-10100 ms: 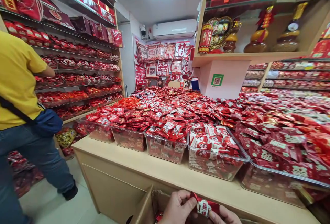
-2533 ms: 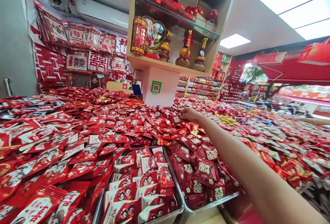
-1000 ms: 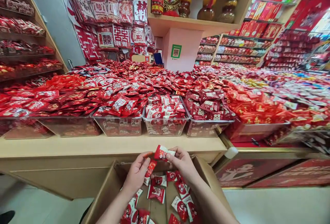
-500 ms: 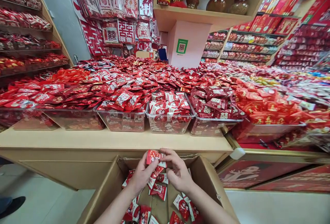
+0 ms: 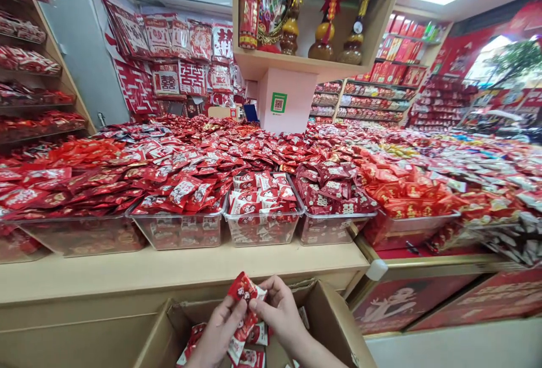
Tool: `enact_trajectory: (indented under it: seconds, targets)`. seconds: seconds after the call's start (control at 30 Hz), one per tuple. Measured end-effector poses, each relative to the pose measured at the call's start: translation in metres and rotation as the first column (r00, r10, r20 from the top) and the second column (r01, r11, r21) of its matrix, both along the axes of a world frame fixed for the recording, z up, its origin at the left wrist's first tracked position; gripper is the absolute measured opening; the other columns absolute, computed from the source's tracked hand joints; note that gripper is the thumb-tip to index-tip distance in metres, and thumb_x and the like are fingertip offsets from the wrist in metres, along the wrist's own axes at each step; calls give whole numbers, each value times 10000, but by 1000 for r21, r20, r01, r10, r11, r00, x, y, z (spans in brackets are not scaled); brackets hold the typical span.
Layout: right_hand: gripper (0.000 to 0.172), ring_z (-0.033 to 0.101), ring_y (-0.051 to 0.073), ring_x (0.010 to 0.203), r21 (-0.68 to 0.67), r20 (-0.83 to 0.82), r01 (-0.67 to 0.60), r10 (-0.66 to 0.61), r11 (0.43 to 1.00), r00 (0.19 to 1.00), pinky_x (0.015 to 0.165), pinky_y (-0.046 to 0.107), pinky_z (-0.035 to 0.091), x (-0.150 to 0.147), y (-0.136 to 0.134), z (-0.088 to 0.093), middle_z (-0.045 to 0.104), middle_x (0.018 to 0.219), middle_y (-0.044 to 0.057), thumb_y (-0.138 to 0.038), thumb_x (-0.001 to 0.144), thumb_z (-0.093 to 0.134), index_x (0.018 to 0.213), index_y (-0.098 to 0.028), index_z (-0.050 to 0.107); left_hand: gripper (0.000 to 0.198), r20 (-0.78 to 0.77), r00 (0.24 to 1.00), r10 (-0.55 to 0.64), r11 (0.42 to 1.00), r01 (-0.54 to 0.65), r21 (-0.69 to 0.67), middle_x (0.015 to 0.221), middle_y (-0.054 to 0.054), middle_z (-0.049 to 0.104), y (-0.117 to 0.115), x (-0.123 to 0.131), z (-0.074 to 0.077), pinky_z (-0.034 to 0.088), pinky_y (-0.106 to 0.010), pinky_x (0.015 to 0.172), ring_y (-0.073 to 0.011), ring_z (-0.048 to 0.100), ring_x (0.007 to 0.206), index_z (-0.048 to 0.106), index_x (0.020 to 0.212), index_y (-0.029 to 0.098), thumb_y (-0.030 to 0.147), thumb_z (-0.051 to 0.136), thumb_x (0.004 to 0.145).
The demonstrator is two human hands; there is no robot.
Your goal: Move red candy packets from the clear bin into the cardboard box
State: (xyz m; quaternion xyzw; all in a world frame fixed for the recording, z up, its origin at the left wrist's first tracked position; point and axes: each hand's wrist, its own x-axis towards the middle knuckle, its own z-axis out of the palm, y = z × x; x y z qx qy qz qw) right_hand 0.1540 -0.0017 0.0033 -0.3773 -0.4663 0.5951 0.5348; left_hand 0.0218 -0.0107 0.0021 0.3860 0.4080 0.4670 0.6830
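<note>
Above an open cardboard box, my two hands are close together. My left hand is closed around a few small red-and-white wrapped candies, overlapping in a loose stack. With thumb and fingers my right hand pinches the white right end of the top candies. More wrapped candies of the same look lie on the bottom of the box, partly hidden by my hands. Beyond the box, a clear plastic bin holds similar red-and-white packets set in rows.
A pale wooden counter runs behind the box, with clear bins full of red packets along its edge. To the right stands a gold-edged case. A wooden display shelf with gourd bottles overhangs the packets.
My view has tilted up and shifted right, so the counter appears lower. My right hand has closed in from beside the candies and now grips their right end.
</note>
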Motion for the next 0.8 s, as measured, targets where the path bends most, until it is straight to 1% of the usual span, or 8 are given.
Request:
enact_trajectory:
  seconds: [0.1,0.17,0.27,0.37,0.43,0.57,0.7,0.8]
  targets:
    - [239,466,106,589,79,91,-5,-3,997,996,561,222,366,1,0,-2,514,638,-9,-351,661,607,672,-165,458,391,-81,995,-54,996,59,70,1031,-26,636,0,-1,-2,388,-332,882,-234,508,1016,581,1038,218,416,556,702]
    - [210,490,126,661,136,152,17,-38,991,988,608,238,388,4,0,-2,540,738,21,-339,688,579,777,-165,501,371,-164,981,-107,986,126,106,1000,-22,648,-1,-2,-1,401,-333,858,-232,530,972,577,1047,215,408,512,738]
    - [330,502,154,785,248,282,-13,-59,969,958,699,261,391,9,1,1,554,878,45,-266,647,615,952,-188,516,338,-340,922,-185,953,253,165,939,-11,662,-3,-4,-1,404,-319,840,-222,546,915,584,1038,212,375,504,752]
    - [103,498,140,707,301,439,-104,-41,948,898,646,233,379,10,0,2,560,728,14,-197,642,593,743,-178,591,330,-449,857,-252,909,369,195,944,-11,652,-4,-4,-4,392,-304,845,-212,537,914,578,1042,212,359,504,756]
    - [41,471,119,620,247,424,-50,-61,968,904,578,214,364,7,0,0,525,630,-3,-198,665,559,649,-162,570,334,-474,838,-271,889,407,211,963,-20,640,-1,-4,-8,382,-297,849,-207,531,918,573,1042,200,365,489,764]
    - [117,418,98,559,89,295,37,-62,995,954,522,199,345,3,1,-6,473,586,-22,-261,692,530,660,-154,497,343,-472,848,-240,902,375,215,895,-30,630,4,-4,-15,381,-288,823,-202,522,888,582,993,169,400,469,765]
    - [170,398,91,533,79,333,31,-56,996,941,507,196,335,7,6,-8,440,545,-34,-268,689,520,595,-160,430,353,-404,895,-190,931,295,215,783,-13,589,4,-7,-16,401,-254,712,-168,508,767,569,943,154,434,465,755]
    - [59,433,93,552,78,342,-57,27,995,939,523,194,356,14,9,-6,475,586,-34,-198,670,507,686,-158,466,345,-443,878,-184,933,297,202,703,8,544,5,-12,-17,385,-226,643,-137,470,673,576,844,146,458,480,734]
